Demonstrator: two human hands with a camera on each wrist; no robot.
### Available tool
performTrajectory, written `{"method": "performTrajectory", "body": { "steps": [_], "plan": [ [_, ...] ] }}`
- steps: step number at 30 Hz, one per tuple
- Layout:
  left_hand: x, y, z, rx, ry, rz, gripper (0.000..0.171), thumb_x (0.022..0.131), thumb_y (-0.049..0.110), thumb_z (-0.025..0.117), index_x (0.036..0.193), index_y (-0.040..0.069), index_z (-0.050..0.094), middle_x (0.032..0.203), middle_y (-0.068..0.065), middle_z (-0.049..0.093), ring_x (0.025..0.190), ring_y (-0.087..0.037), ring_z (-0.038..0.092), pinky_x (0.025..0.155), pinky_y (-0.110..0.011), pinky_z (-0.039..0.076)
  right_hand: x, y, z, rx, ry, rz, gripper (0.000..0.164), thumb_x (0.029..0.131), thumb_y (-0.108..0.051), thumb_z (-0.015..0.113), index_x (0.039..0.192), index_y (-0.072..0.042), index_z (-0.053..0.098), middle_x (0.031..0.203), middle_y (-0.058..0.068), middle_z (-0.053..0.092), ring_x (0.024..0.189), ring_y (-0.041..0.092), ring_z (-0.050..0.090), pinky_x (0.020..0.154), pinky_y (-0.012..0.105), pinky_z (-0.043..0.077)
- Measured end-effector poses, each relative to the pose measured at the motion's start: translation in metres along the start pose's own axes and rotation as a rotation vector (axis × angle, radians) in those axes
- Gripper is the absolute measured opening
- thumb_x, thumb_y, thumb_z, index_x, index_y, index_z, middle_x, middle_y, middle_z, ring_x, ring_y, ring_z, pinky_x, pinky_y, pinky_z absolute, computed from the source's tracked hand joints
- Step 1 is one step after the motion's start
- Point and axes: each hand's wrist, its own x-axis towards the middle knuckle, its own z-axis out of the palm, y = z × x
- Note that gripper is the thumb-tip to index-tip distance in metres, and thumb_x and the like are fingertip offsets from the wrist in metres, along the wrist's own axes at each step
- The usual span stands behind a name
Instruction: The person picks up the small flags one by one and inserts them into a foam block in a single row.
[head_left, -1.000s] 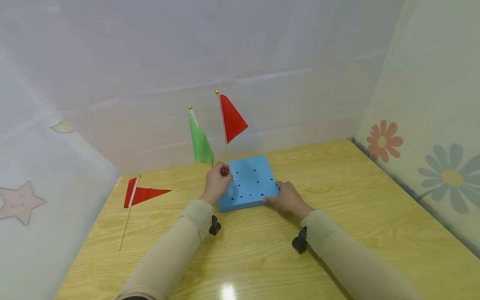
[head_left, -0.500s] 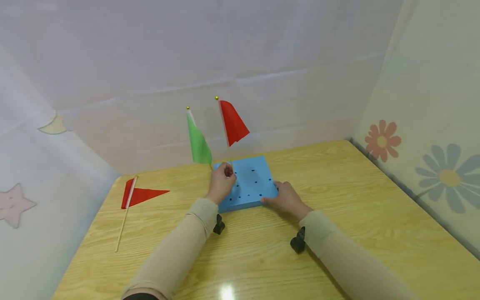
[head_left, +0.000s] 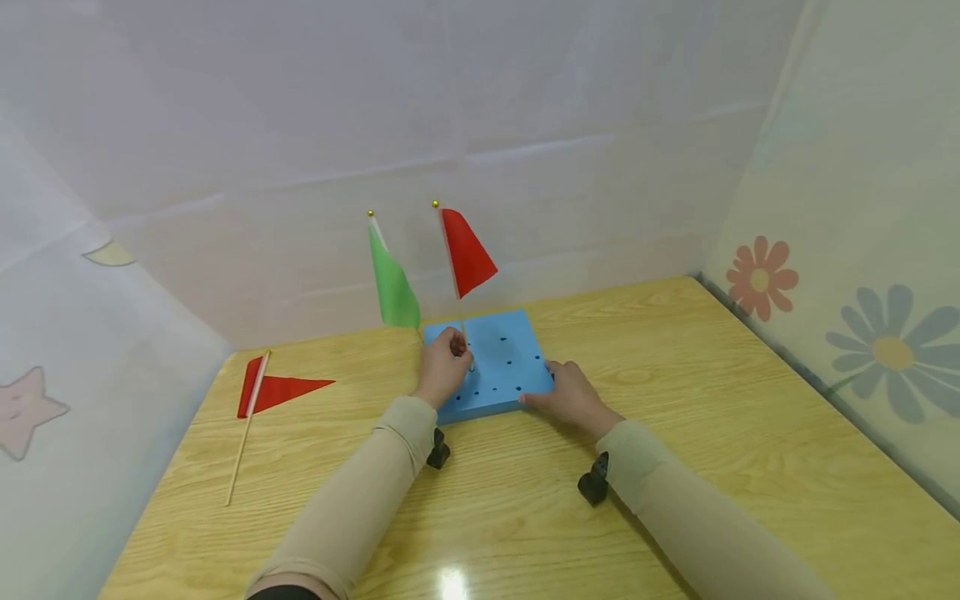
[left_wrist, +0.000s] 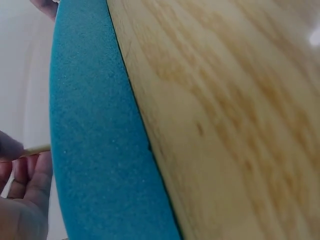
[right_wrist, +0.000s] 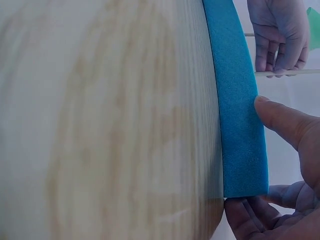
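Arms [head_left: 352, 500] reach forward, left hand [head_left: 442, 367] pinching a red flag's stick [head_left: 462, 329], right hand [head_left: 572, 398] gripping a blue board [head_left: 489, 357].

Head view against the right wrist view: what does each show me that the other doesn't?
Only the head view shows the raised red cloth, the second red flag lying on the table, the holes in the top of the blue block, and the printed flowers.

Only the right wrist view shows the right hand with its lower fingertips at the block's end, down by the tabletop.

Both show the block, the table, both hands, the stick that the left hand pinches, and the green flag, just partly in the wrist view.
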Motion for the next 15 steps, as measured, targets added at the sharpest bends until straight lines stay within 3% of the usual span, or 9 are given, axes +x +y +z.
{"method": "performTrajectory", "body": {
  "steps": [6, 15],
  "plan": [
    [-0.0022, 0.0018, -0.0007, 0.042, -0.052, -0.038, 0.01, 0.092, -0.002, 0.065, 0.095, 0.005, 0.059, 0.088, -0.007, 0.061, 0.077, -0.021, 0.055, 0.065, -0.032, 0.046, -0.0011, 0.001, -0.0005, -0.003, 0.005, 0.01, 0.087, 0.092, -0.031, 0.08, 0.148, 0.02, 0.036, 0.141, 0.038, 0.044, 0.132, 0.047, 0.046, 0.108, 0.055, 0.043],
    [-0.001, 0.0, 0.0001, 0.064, -0.075, -0.036, 0.013, 0.093, -0.001, 0.065, 0.092, 0.008, 0.057, 0.086, -0.006, 0.06, 0.077, -0.02, 0.054, 0.066, -0.031, 0.046, -0.0011, 0.0024, -0.0005, -0.011, 0.002, 0.017, 0.087, 0.092, -0.031, 0.08, 0.148, 0.021, 0.036, 0.138, 0.037, 0.046, 0.129, 0.046, 0.048, 0.107, 0.055, 0.044]
  ]
}}
